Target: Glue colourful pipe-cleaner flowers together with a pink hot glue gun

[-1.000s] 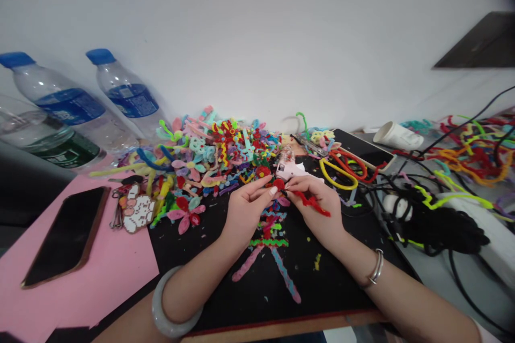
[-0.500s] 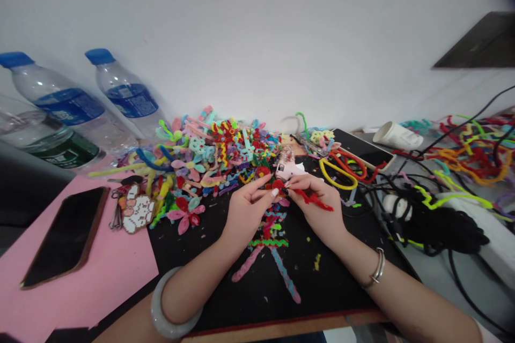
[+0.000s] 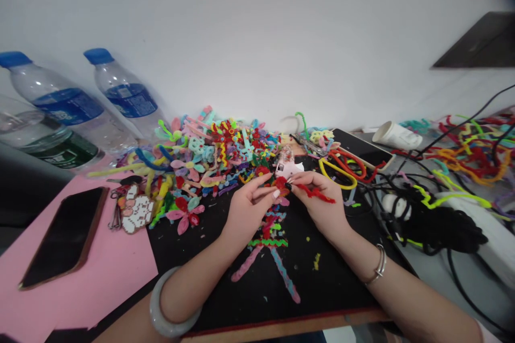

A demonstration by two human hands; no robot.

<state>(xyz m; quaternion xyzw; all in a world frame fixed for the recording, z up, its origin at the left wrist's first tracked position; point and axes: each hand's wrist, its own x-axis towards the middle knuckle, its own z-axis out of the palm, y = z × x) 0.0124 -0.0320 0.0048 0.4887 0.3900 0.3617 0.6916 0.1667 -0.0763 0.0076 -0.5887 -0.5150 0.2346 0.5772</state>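
Note:
My right hand (image 3: pixel 324 206) pinches a red pipe cleaner (image 3: pixel 319 194), whose fuzzy tail sticks out to the right across the fingers. The other end is curled into a small red bunch (image 3: pixel 281 184) between both hands. Thumb and fingers of my left hand (image 3: pixel 247 209) close on that curled end from the left. Underneath, on the black mat, lies a colourful pipe-cleaner piece with a green wavy strip (image 3: pixel 269 243), a pink strand (image 3: pixel 246 265) and a blue-and-pink strand (image 3: pixel 285 274). Just behind my fingertips is a small pale pink object (image 3: pixel 286 169), partly covered.
A heap of pipe-cleaner flowers and shapes (image 3: pixel 225 144) covers the back left. Plastic bottles (image 3: pixel 132 99) and a phone (image 3: pixel 64 236) on pink paper (image 3: pixel 116 278) stand left. Toward the right are another phone (image 3: pixel 362 149), a paper cup (image 3: pixel 396 135) and black cables (image 3: pixel 446 225).
My right hand has shifted slightly right, and more of the red curled end shows between the hands. My left hand stays nearly in place.

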